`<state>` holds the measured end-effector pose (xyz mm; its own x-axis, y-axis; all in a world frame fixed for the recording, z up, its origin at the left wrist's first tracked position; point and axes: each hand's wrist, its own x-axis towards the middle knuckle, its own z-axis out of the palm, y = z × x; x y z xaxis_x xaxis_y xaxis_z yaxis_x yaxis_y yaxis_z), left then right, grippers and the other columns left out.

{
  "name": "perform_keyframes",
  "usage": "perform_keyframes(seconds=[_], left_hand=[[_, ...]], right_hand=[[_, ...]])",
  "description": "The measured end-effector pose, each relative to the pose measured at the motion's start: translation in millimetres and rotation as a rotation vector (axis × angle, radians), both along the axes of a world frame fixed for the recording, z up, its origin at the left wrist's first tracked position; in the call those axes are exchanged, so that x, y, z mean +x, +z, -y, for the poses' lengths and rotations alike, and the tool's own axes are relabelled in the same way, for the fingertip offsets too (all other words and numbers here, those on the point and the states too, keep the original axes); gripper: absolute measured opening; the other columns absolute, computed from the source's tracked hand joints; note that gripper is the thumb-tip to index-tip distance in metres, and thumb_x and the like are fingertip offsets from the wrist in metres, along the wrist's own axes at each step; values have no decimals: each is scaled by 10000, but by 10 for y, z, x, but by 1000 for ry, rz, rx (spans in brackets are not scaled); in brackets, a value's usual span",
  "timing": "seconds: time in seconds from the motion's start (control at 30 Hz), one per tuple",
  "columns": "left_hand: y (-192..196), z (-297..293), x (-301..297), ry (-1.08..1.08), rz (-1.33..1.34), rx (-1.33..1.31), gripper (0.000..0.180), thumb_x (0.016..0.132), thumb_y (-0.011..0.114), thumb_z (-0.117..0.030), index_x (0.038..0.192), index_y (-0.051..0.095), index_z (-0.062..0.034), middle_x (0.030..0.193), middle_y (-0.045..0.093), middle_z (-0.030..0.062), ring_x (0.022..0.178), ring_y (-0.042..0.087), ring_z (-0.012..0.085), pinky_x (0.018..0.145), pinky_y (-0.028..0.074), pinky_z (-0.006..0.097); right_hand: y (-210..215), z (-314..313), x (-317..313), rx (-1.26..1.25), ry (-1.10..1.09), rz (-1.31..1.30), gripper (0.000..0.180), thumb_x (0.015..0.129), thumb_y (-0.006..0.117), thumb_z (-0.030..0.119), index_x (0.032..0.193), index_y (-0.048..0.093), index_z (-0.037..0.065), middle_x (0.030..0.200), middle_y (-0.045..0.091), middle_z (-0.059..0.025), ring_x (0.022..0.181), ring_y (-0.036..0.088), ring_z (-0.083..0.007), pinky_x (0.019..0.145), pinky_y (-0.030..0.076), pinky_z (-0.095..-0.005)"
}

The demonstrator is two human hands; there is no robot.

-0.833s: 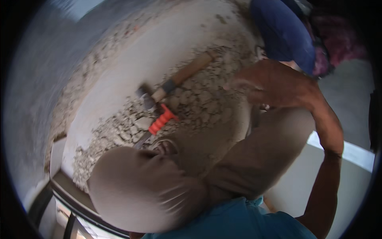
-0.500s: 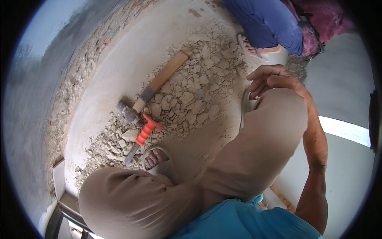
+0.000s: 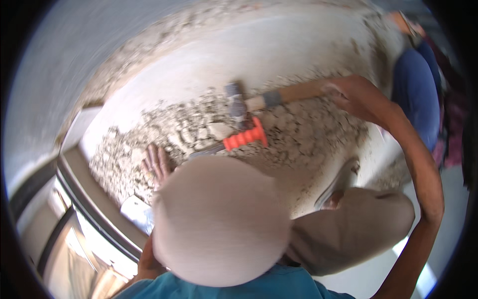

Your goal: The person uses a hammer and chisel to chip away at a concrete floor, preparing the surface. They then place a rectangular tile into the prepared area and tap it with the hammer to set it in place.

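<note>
A hammer (image 3: pixel 298 93) with a wooden handle and a dark band near its metal head lies across broken rubble. My right hand (image 3: pixel 351 94) is closed round the far right end of that handle. Just below the hammer head rests a chisel (image 3: pixel 245 139) with a ribbed orange-red grip and hand guard, its metal end partly hidden behind my knee. My left hand (image 3: pixel 158 162) lies on the rubble left of the knee, fingers spread and holding nothing. The picture is somewhat smeared by motion.
Loose rubble (image 3: pixel 308 134) spreads beside a pale floor strip (image 3: pixel 209 55). Another person's blue trouser leg (image 3: pixel 417 94) is at the right. A dark-edged frame (image 3: pixel 94 209) stands at the lower left. My sandalled foot (image 3: pixel 338 187) is right of centre.
My right hand has left my knee and taken hold of the hammer handle. My left hand has come into view on the rubble. The view has turned, with the tools now nearer the middle.
</note>
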<state>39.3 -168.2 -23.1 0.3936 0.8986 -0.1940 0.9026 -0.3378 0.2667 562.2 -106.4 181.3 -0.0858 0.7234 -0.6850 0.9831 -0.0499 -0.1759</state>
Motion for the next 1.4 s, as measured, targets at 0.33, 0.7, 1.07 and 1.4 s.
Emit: perform_keyframes(seconds=[0.33,0.7,1.07,1.4], left_hand=[[150,-1,135,40,108,74,684,1028,351,-467,1545,306,-21,1619,229,246,1510,168,445,1207,58,622],[209,-31,179,78,103,73,683,1002,399,-428,1562,292,-51,1638,218,209,1519,171,415,1215,75,602],[200,-29,169,93,91,89,697,977,422,-428,1572,276,-95,1639,230,166,1517,208,357,1224,114,569],[189,-77,186,98,47,67,673,1017,322,-515,1594,234,-180,1663,181,110,1543,132,302,1247,76,530]], right_hand=[[-558,-960,-694,-10,284,-66,287,842,542,63,1088,673,-2,1030,688,-236,1029,647,-384,940,494,-468],[-498,-1624,-1332,-148,350,-106,417,828,519,86,1215,654,8,1112,690,-246,1085,650,-365,974,499,-451],[-281,-1530,-1155,-200,295,-168,402,865,523,109,1236,642,7,1057,696,-242,962,676,-334,884,508,-415],[797,-171,-527,-313,45,-275,399,840,607,41,1238,635,37,1022,697,-210,949,683,-351,878,521,-415]])
